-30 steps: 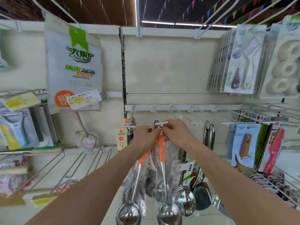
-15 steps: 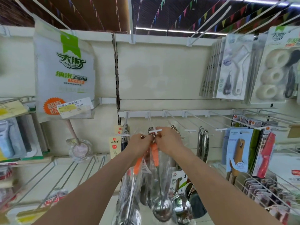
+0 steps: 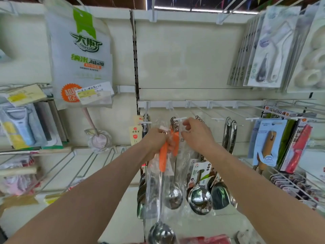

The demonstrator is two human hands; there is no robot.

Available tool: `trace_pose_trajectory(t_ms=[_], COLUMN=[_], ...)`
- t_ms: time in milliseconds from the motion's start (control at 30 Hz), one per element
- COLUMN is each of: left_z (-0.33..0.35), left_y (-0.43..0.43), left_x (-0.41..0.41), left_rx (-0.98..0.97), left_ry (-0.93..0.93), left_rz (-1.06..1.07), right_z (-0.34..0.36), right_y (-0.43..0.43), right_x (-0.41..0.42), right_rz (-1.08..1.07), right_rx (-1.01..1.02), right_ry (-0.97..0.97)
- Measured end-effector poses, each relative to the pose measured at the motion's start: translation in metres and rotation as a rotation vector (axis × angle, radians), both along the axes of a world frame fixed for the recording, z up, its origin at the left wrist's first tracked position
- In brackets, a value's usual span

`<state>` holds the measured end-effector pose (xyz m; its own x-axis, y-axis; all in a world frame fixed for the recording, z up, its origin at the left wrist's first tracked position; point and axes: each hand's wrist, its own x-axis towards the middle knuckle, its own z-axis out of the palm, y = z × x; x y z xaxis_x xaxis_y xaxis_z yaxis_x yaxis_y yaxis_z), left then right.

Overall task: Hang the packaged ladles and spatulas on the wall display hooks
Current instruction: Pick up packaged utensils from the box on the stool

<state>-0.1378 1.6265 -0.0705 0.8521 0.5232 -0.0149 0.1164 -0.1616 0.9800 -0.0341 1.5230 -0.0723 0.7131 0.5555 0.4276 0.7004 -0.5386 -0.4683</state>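
A: What is happening?

B: The left hand (image 3: 154,140) grips a bagged ladle (image 3: 162,173) by its orange handle, just under the hook (image 3: 181,118). The right hand (image 3: 197,134) pinches the bag top.

A: And next?

B: I think slide the hole onto the hook.

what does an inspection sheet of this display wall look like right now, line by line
surface: cream wall panel with a white hook rail; several wire hooks bare.
job's things: orange-handled ladle in clear wrap in the left hand; a second orange-handled ladle beside it at the hook tip; whether it is threaded on cannot be told.
clutter: steel ladles already hanging; peelers at left; carded tools at right; large white bag upper left.
grippers: left hand shut on the ladle handle; right hand pinching clear wrap with its fingers.
cables: nothing seen.
surroundings: shop ceiling with a strip light.
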Motion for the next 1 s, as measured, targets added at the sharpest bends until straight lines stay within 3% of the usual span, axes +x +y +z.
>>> trace_pose_trajectory(t_ms=[167, 300, 567, 733, 1000], left_z=[-0.005, -0.008, -0.002, 0.0, -0.001], left_y=[-0.001, -0.004, -0.005, -0.011, -0.002], left_x=[-0.005, -0.002, 0.001, 0.001, 0.002], left_rx=[-0.104, -0.103, -0.06, -0.1, -0.029], left_ry=[0.001, 0.001, -0.025, -0.026, 0.005], left_rz=[-0.059, -0.025, 0.03, -0.011, 0.018], right_z=[-0.002, 0.001, 0.004, 0.003, 0.003], right_y=[-0.012, -0.016, -0.026, -0.022, -0.022], right_x=[-0.008, -0.018, -0.019, -0.019, -0.012], right_rz=[0.083, 0.2, 0.239, 0.289, 0.287], right_rx=[0.122, 0.227, 0.142, 0.223, 0.133], right_ry=[-0.002, 0.166, 0.41, 0.436, 0.474])
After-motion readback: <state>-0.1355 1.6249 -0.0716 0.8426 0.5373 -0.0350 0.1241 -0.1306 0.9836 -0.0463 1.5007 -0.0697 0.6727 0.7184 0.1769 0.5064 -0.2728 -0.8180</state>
